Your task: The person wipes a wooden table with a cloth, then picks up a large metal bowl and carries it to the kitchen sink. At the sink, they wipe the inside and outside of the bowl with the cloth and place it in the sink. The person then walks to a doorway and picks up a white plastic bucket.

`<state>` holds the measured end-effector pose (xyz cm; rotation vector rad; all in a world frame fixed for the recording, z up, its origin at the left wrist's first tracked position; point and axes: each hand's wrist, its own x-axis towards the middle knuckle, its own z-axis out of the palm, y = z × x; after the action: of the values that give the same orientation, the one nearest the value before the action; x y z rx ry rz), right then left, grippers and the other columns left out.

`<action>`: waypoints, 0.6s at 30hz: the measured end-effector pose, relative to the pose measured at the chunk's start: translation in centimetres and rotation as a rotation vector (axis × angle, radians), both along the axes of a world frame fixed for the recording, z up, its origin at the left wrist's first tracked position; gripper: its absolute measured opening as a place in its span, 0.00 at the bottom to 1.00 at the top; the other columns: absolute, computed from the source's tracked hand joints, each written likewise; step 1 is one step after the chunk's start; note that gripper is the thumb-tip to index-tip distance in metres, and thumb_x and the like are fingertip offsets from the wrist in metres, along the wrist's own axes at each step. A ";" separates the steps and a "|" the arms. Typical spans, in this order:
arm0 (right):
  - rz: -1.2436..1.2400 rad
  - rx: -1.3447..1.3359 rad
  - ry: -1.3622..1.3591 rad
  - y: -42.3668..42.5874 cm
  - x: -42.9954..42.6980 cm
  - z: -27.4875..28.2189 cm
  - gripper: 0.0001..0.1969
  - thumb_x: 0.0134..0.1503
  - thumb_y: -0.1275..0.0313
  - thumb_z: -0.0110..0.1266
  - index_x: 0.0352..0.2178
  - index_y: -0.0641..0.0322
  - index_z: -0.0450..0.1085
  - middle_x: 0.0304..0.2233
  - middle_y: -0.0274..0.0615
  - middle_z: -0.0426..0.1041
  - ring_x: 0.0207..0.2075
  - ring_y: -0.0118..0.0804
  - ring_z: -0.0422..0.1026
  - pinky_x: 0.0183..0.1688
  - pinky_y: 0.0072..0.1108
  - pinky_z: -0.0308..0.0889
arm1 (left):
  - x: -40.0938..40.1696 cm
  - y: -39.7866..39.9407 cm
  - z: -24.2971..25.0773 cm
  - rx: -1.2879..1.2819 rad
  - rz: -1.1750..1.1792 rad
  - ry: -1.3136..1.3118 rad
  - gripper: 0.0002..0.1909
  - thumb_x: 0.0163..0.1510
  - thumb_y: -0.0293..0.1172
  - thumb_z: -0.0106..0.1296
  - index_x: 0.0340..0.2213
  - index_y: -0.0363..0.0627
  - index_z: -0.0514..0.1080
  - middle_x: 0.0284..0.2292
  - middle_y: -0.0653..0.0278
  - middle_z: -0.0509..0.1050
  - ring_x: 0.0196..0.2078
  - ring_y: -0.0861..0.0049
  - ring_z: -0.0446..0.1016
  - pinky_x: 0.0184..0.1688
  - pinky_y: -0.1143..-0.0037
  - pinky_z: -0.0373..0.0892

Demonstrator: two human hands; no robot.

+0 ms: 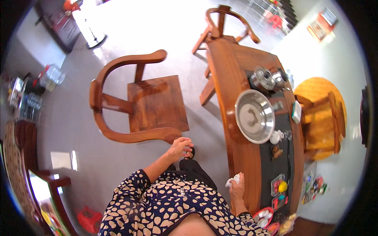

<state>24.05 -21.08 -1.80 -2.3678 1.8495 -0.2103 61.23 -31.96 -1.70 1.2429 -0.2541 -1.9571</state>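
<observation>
My right hand (237,191) holds a crumpled white tissue or cloth (233,180) at the near left edge of a wooden tea table (246,165). My left hand (179,147) is in front of me, fingers loosely bent and apart, with nothing visible in it. It is nearest to the armrest end of a wooden armchair (159,103); whether they touch I cannot tell. On the table stands a wide stainless steel basin (255,116) with some brownish matter or a stain at its bottom. A small white pot (276,137) sits beside the basin.
Glass and metal kettles (264,78) stand beyond the basin. Nearer lie a tissue pack (296,112), a clear box of colourful items (279,185) and a red bowl with white pieces (263,216). Another armchair (221,23) is at the far end; a red plastic stool (88,219) is behind left.
</observation>
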 end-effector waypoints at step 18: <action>-0.879 0.241 -1.974 -17.8 -5.5 1.1 0.15 0.53 0.54 0.46 0.34 0.52 0.66 0.28 0.31 0.68 0.26 0.28 0.65 0.28 0.24 0.61 | -16.6 -17.3 3.0 -0.087 -0.315 0.078 0.30 0.48 0.45 0.53 0.48 0.45 0.56 0.44 0.55 0.64 0.42 0.62 0.67 0.38 0.60 0.67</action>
<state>18.51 -38.83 -0.71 -0.1947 1.2199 -1.4664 44.64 -49.26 1.27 1.1207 -0.5156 -2.2297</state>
